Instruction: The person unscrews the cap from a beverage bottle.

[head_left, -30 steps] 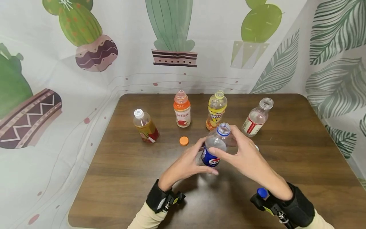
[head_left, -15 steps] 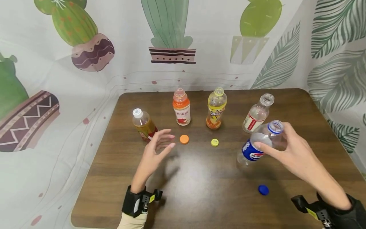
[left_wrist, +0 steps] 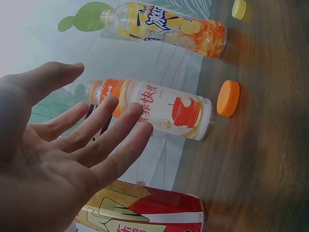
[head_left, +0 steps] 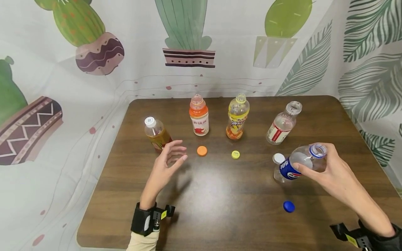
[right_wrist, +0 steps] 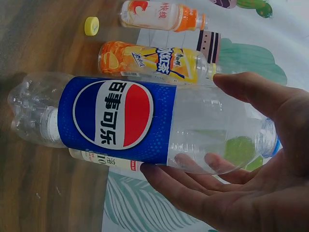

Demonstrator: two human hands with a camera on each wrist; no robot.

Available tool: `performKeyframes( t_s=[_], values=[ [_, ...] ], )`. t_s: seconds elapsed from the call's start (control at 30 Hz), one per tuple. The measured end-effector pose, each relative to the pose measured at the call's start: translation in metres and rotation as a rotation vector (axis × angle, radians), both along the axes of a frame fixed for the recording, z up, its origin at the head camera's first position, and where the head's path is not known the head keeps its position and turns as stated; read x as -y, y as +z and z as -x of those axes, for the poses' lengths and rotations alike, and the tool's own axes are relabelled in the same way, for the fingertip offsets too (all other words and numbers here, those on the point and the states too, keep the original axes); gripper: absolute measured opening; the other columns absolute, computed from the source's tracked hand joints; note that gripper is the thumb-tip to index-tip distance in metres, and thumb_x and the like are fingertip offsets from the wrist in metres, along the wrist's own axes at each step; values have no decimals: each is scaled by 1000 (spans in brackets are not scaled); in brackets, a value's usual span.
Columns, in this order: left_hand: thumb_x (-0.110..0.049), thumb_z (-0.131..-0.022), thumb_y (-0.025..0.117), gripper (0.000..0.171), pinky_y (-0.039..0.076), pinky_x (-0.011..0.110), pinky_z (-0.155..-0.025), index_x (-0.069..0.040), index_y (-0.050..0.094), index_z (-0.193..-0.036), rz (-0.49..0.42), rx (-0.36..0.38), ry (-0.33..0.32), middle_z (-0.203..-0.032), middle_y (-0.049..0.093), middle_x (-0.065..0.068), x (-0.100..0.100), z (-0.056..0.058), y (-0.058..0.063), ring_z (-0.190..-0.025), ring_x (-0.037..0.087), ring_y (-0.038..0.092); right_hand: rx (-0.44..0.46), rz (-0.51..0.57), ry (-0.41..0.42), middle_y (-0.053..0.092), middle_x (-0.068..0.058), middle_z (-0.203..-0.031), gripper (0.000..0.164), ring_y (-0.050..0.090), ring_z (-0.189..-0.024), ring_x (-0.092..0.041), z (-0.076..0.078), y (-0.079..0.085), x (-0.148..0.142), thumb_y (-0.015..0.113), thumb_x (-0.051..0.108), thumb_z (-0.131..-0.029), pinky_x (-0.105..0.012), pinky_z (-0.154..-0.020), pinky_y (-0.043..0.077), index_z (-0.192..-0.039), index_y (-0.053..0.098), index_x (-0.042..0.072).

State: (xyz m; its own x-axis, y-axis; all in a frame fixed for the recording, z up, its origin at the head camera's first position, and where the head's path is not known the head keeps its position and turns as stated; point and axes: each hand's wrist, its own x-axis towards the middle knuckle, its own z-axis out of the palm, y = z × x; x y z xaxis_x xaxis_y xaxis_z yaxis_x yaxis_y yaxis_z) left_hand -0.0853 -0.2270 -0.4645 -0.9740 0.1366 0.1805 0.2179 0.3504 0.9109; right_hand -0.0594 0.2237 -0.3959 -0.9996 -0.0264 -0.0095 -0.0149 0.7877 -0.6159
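My right hand (head_left: 340, 174) grips an uncapped clear Pepsi bottle (head_left: 289, 170) with a blue label, thumb on one side and fingers on the other. The bottle leans with its neck toward the right hand, at the right of the table. A white cap (head_left: 278, 158) shows right beside its lower part, and a blue cap (head_left: 289, 206) lies nearer me. My left hand (head_left: 163, 164) is held with loose, spread fingers and nothing in it. In the head view it overlaps a brown drink bottle (head_left: 157, 134) with a white cap on.
Behind stand three uncapped bottles: an orange-topped one (head_left: 199, 120), a yellow-labelled one (head_left: 237, 120) and a clear one with a red-and-white label (head_left: 279, 127). An orange cap (head_left: 202, 151) and a yellow cap (head_left: 235, 154) lie before them on the wooden table (head_left: 125, 209).
The right hand has carried the Pepsi bottle from the middle to the right. My left hand has let go of the bottle and moved left. The blue and yellow caps have come fully into view.
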Motion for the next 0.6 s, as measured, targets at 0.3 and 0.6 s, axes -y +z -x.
performKeyframes(
  t_s=[0.3, 0.6],
  values=[
    [-21, -96, 66, 45, 54, 40, -95, -17, 48, -138, 24, 30, -23, -128, 63, 8, 2, -1, -2, -114, 24, 64, -35, 48, 26, 58, -24, -117, 74, 45, -82, 20, 0, -5, 2, 75, 35, -89, -12, -66, 39, -139, 32, 0],
    [-23, -96, 67, 46, 53, 43, -95, -18, 47, -138, 40, 39, -24, -129, 63, 8, 2, -4, -4, -114, 24, 64, -76, 53, 19, 43, -34, -135, 91, 54, -110, -24, -1, -5, 3, 76, 33, -87, -32, -89, 43, -151, 20, -1]
  ],
)
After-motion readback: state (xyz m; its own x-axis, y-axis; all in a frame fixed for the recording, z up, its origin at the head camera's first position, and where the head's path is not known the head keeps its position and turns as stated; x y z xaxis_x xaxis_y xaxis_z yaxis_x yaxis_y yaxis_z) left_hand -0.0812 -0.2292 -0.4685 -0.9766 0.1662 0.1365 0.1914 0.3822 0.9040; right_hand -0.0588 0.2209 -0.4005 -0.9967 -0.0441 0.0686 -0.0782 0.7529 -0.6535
